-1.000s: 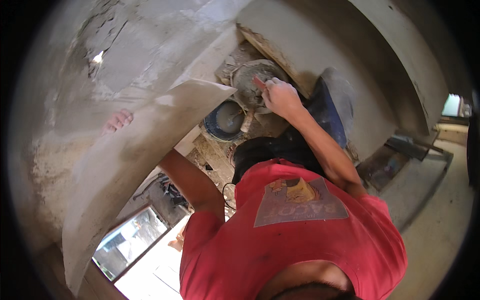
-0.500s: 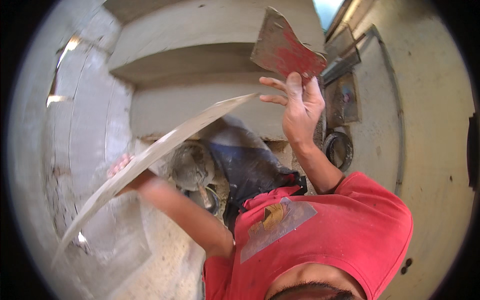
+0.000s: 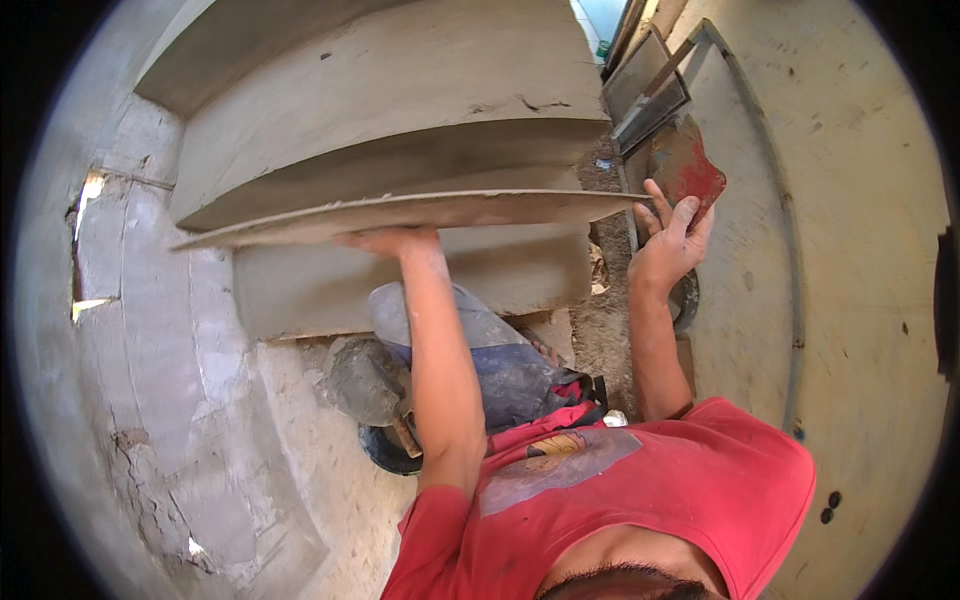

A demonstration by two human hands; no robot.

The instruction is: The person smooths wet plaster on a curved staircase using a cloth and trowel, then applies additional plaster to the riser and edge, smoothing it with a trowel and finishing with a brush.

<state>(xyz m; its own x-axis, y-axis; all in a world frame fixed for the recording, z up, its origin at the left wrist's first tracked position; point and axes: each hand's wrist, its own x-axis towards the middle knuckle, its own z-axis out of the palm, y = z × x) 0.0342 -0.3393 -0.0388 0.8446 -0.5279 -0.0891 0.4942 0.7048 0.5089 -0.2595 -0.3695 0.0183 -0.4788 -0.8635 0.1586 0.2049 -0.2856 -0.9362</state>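
Across the frame's centre, the thin panel (image 3: 500, 210) rested on the left hand (image 3: 395, 240), its finger spread too hidden to tell. At right, the right hand (image 3: 672, 240) pinched the red-stained scraper (image 3: 697, 178), other fingers spread. The panel looked stiff, light, perhaps brittle-edged, best supported mid-length.

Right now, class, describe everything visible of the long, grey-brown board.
The long, thin, grey-brown board shows nearly edge-on, its ends tapering, its material unclear. Raised, it looks bowed, perhaps from the lens. The left hand supports it near the middle; the right hand meets or nearly meets its right end.
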